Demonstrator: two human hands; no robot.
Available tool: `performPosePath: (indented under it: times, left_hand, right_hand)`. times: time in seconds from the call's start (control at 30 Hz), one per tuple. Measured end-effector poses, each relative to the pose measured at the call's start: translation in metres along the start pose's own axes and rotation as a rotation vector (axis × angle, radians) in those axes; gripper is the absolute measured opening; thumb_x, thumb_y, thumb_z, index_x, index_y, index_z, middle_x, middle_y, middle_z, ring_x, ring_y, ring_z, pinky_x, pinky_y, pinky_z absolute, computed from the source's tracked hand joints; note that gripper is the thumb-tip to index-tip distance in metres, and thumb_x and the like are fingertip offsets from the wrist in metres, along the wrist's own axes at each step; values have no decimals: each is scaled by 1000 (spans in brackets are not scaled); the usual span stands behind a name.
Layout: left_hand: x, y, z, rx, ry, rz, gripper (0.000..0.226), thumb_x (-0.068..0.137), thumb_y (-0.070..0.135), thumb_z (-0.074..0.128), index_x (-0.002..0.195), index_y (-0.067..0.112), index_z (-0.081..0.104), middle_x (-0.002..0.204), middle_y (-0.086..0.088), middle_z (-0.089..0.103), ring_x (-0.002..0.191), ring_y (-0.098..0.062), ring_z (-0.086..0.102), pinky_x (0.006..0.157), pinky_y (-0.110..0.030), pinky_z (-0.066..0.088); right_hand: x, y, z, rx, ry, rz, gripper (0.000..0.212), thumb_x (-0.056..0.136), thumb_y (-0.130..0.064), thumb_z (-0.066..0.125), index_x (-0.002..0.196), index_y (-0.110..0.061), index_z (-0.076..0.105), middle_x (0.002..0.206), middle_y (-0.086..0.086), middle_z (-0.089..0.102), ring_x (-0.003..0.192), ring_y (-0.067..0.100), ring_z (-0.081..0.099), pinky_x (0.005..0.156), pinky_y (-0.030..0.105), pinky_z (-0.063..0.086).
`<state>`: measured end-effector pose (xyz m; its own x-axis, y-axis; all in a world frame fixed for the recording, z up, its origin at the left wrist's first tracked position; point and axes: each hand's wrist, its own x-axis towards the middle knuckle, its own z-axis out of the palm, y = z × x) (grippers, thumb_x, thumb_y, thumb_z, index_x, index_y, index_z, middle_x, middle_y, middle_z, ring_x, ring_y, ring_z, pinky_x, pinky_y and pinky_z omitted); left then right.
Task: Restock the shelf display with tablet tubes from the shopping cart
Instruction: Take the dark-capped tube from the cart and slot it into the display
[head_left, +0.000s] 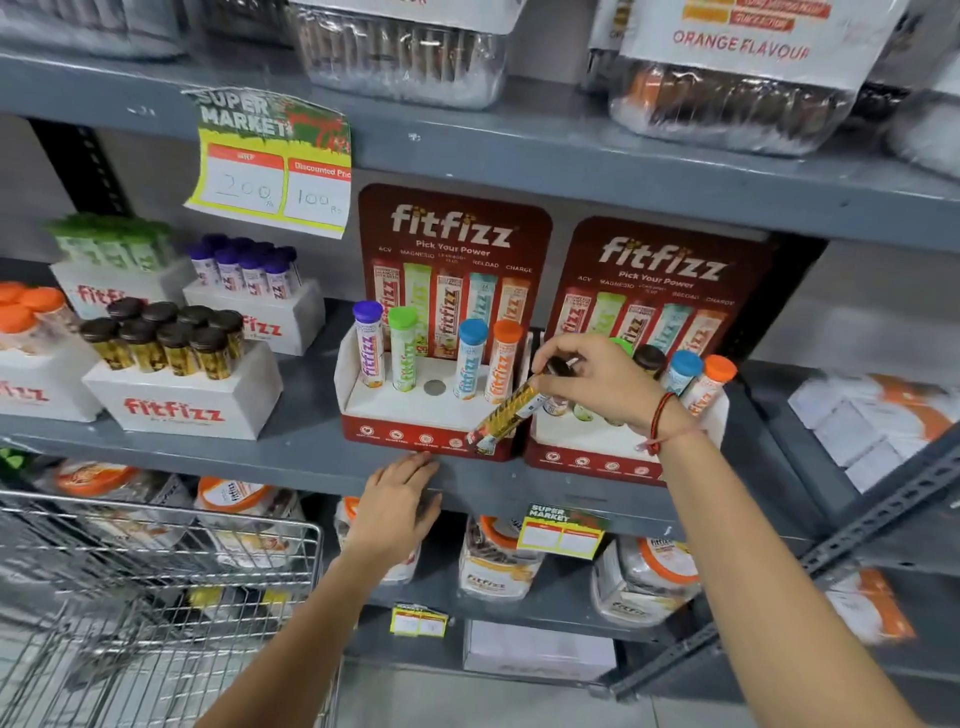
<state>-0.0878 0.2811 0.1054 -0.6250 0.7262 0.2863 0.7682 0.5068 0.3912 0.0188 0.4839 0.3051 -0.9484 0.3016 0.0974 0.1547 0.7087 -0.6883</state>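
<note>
Grey steel shelf (311, 447) ahead: my left hand (397, 499) lies flat and empty on its front edge, my right hand (597, 382) pinches a brown-capped tube (511, 408), tilted, over the display stand (415, 431). Next, I reckon: upright it, drop into the empty middle hole (434, 387).

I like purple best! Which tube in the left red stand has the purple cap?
The leftmost tube in the left red stand. Its cap is purple, while the other three standing there have green, blue and orange caps.
</note>
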Motion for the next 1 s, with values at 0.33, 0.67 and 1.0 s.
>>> performPosePath:
  times: [0.33,0.67,1.0]
  left_hand:
    - [-9,-13,6,82,-31,92,53,90,28,54,138,14,37,147,-5,37,137,-20,30,114,-38,17]
    - [-10,-15,8,88,5,123,54,87,23,58,136,12,39,145,-8,41,135,-24,33,113,-41,16]
    - [-10,-20,11,101,-10,135,58,86,25,56,138,13,35,147,-7,37,137,-22,30,113,-39,10]
  right_hand:
    - [26,-15,4,-108,12,-46,34,79,-20,71,111,-22,59,102,-3,61,94,14,59,88,30,52]
    - [48,-23,4,-75,-95,-84,40,82,-1,66,118,-16,61,126,4,60,116,19,57,106,41,44]
    - [74,-58,14,-321,-142,-241,42,83,-3,65,122,-16,59,129,4,60,123,21,53,110,40,39]
